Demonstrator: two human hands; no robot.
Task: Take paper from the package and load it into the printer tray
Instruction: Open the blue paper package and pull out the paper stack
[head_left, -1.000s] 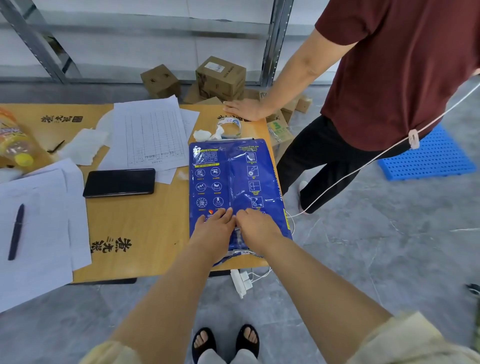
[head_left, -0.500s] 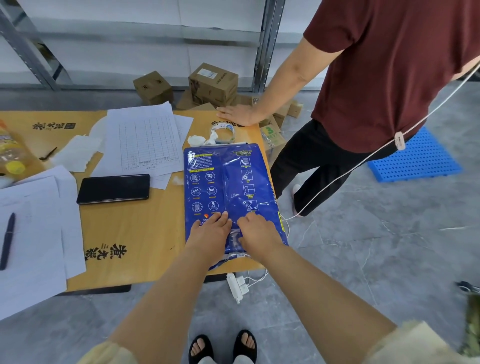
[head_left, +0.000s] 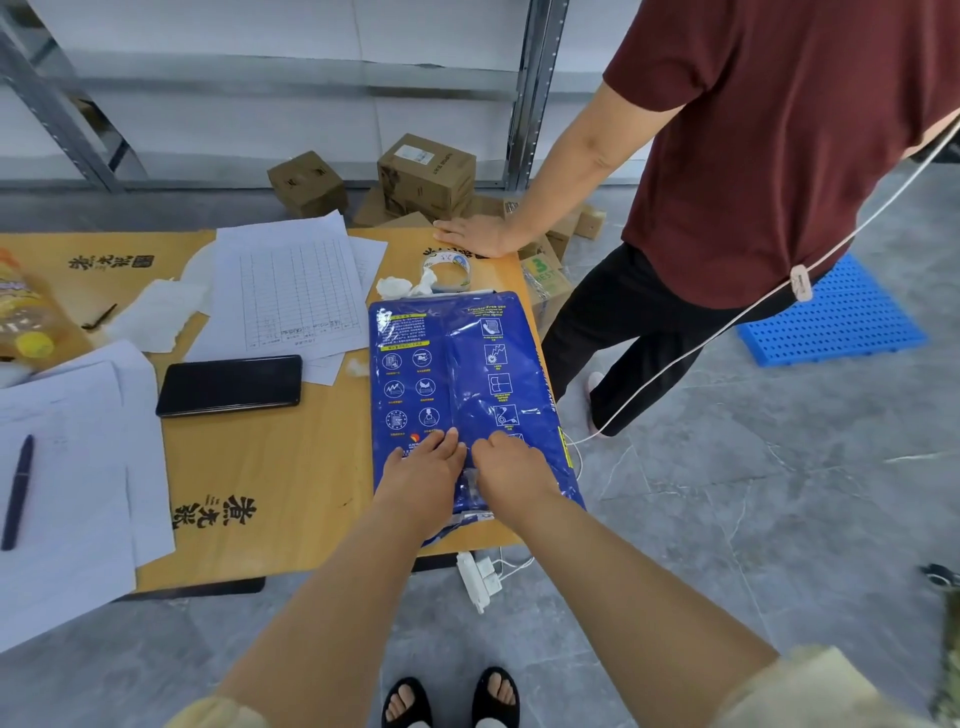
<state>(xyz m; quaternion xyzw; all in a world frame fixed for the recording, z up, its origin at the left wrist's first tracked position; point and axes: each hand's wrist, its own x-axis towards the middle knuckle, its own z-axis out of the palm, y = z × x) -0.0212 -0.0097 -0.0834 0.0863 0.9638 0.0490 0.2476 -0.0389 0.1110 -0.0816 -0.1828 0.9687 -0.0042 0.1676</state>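
Note:
A blue plastic-wrapped paper package (head_left: 457, 364) lies flat near the right edge of the wooden table (head_left: 291, 467). My left hand (head_left: 423, 475) and my right hand (head_left: 511, 470) rest side by side on its near end, fingers pinching the wrapper along the centre seam. The wrapper is crinkled and partly torn at the near edge under my hands. No printer or tray is in view.
A black phone (head_left: 228, 384), loose sheets (head_left: 296, 291), a pen (head_left: 18, 491), a tape roll (head_left: 449, 267) and tissues lie on the table. Another person (head_left: 779, 156) stands at the right, a hand (head_left: 475, 236) on the table's far corner. Cardboard boxes (head_left: 426, 174) and a power strip (head_left: 478, 577) are on the floor.
My hands have stayed on the package's near end, fingers shifting slightly along the seam. The view has drifted a little to the right.

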